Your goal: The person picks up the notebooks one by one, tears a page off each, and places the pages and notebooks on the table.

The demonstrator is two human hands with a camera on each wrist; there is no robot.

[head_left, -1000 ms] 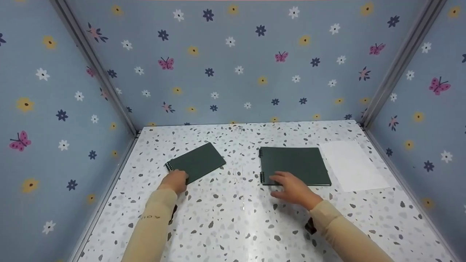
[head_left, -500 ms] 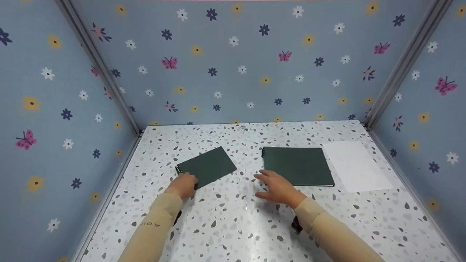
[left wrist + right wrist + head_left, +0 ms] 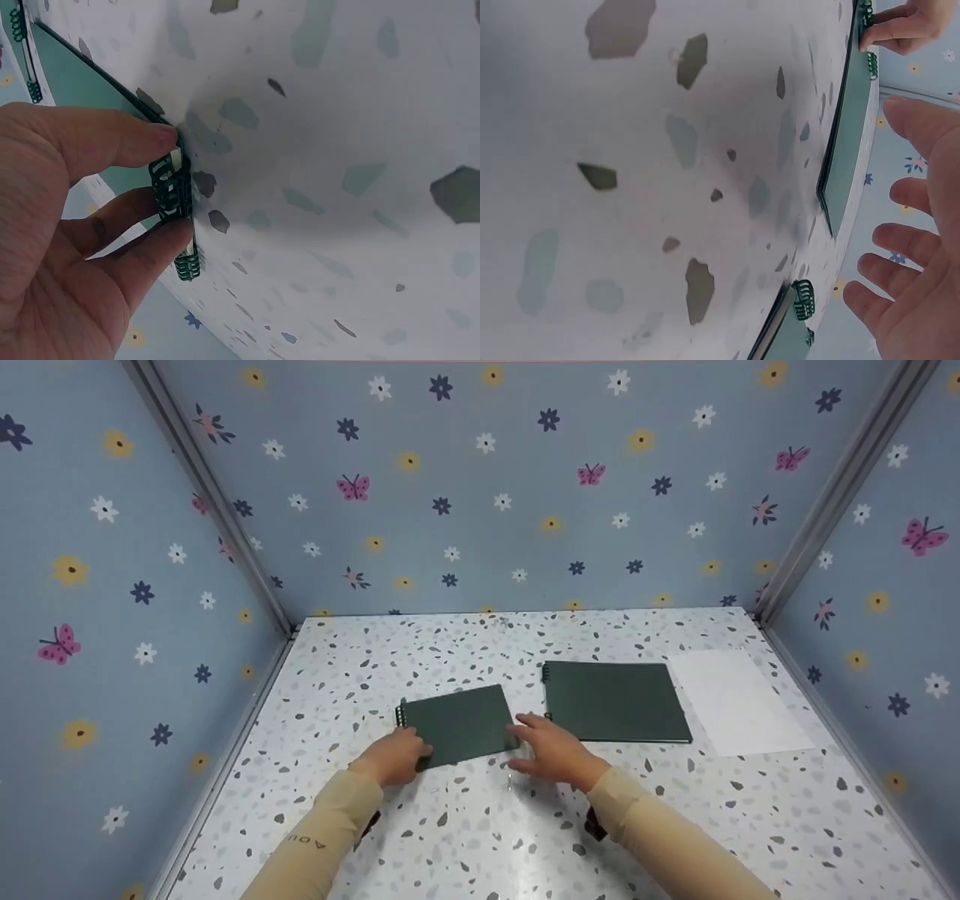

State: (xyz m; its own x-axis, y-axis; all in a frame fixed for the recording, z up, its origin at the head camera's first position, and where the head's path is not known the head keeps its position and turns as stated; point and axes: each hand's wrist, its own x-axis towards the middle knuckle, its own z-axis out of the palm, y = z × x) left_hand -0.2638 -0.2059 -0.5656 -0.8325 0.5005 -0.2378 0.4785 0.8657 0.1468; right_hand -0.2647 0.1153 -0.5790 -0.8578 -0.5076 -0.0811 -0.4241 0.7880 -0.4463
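My left hand point(image 3: 394, 756) grips the smaller dark green spiral notebook point(image 3: 461, 726) at its coil-bound left end. Thumb and fingers pinch around the green coil binding point(image 3: 172, 187) in the left wrist view. My right hand point(image 3: 555, 751) hovers at that notebook's right edge, its fingers spread and holding nothing; the right wrist view shows the fingers apart from the cover. Just right of it lies a larger dark green spiral notebook point(image 3: 615, 701), flat with its coils on the left side. My right hand partly hides its lower left corner.
A white sheet of paper point(image 3: 739, 701) lies to the right of the larger notebook. The speckled tabletop point(image 3: 465, 840) is bounded by blue flower-patterned panels point(image 3: 480, 510) at the back and both sides, with grey metal posts point(image 3: 217, 502) in the corners.
My left hand has drawn the smaller notebook rightward and nearer, turning it straighter. The right hand has moved left from above the larger notebook to the smaller one's right edge.
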